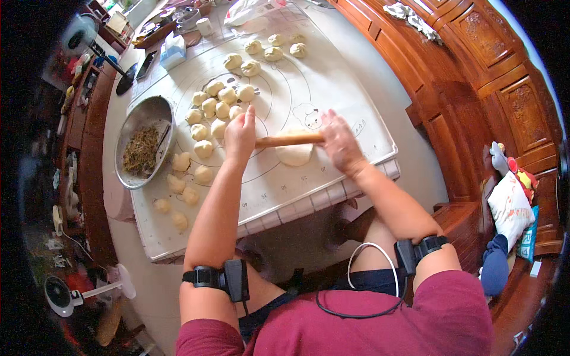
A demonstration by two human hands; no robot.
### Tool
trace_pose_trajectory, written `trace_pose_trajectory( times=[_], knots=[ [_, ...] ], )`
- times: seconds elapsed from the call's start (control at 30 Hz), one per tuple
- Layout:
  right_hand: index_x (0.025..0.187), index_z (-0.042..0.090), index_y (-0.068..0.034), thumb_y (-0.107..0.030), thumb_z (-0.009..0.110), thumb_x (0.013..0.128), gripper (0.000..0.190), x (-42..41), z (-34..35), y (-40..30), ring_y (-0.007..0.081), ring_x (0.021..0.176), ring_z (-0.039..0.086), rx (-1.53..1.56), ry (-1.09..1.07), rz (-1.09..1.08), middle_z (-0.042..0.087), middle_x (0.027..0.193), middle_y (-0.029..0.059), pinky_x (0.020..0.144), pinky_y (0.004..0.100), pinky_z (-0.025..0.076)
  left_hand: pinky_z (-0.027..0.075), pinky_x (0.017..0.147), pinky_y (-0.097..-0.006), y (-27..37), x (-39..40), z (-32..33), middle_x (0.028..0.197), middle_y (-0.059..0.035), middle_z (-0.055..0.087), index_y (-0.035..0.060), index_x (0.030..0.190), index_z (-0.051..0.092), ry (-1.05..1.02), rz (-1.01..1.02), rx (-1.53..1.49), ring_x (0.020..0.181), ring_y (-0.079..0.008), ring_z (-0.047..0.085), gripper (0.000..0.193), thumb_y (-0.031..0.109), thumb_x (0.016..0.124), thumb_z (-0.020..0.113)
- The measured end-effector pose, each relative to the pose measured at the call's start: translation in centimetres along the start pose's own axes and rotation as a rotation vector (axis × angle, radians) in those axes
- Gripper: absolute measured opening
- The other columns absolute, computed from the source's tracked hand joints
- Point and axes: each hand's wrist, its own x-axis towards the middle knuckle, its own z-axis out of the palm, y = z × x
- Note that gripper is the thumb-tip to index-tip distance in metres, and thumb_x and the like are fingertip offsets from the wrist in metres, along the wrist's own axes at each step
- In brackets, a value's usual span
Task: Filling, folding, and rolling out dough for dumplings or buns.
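A wooden rolling pin [289, 140] lies across a flattened round of dough [295, 154] on the printed silicone mat [338, 89]. My left hand [240, 135] is at the pin's left end, its thumb pointing up. At the right end, my right hand [342, 140] rests over the pin with its fingers stretched out, slightly blurred. Several round dough pieces [203, 149] sit left of my left hand, and some smaller lumps [176, 183] lie nearer the mat's left edge. Pleated filled buns [250, 68] stand farther back on the mat.
A metal bowl [168, 116] of chopped filling, with a utensil in it, stands at the mat's left edge. Behind are a tissue pack [173, 52], a white cup [205, 26] and a plastic bag [254, 11]. A carved wooden bench [401, 58] runs along the right.
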Motion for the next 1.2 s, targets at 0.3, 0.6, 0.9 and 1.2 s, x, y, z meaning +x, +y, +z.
trace_pose_trajectory(
  times=[0.3,0.6,0.9,1.2],
  knots=[
    [0.100,0.050,-0.003,-0.021,0.063,0.089,0.025,-1.6,-7.0,4.3,0.0350,0.100,0.061,0.322,0.176,0.199,0.061,0.111,0.0206,0.085,0.0415,0.049,0.051,0.078,-0.0380,3.2,-0.3,3.8,0.094,-0.0150,0.069,0.0058,0.095,0.071,-0.415,-0.214,0.520,0.091,-0.0291,0.066,0.046,0.048,0.076,0.070],
    [0.108,0.051,0.001,-0.028,0.057,0.093,0.033,-1.4,-6.3,1.3,0.0356,0.092,0.060,0.437,0.127,0.275,0.062,0.099,0.0199,0.082,0.0421,0.047,0.050,0.075,-0.0422,1.0,-5.3,1.6,0.083,-0.0204,0.067,0.0016,0.080,0.070,-0.388,-0.245,0.483,0.081,-0.0345,0.065,0.051,0.052,0.081,0.063],
    [0.112,0.049,0.002,-0.024,0.055,0.093,0.033,-1.3,-5.9,1.1,0.0390,0.100,0.056,0.494,0.057,0.376,0.061,0.104,0.0207,0.087,0.0434,0.044,-0.002,0.117,-0.0452,0.1,-8.0,2.9,0.155,-0.0012,0.017,0.0158,0.146,0.030,-0.518,0.822,0.731,0.144,-0.0177,0.008,0.065,0.051,0.092,0.041],
    [0.107,0.049,0.000,-0.029,0.057,0.093,0.033,0.3,-6.5,3.9,0.0400,0.113,0.051,0.301,0.109,0.174,0.057,0.119,0.0212,0.096,0.0442,0.040,0.004,0.115,-0.0486,1.4,-8.4,9.2,0.155,-0.0135,0.015,0.0221,0.148,0.024,-0.226,0.290,0.660,0.143,-0.0304,0.011,0.061,0.049,0.095,0.036]
  ],
)
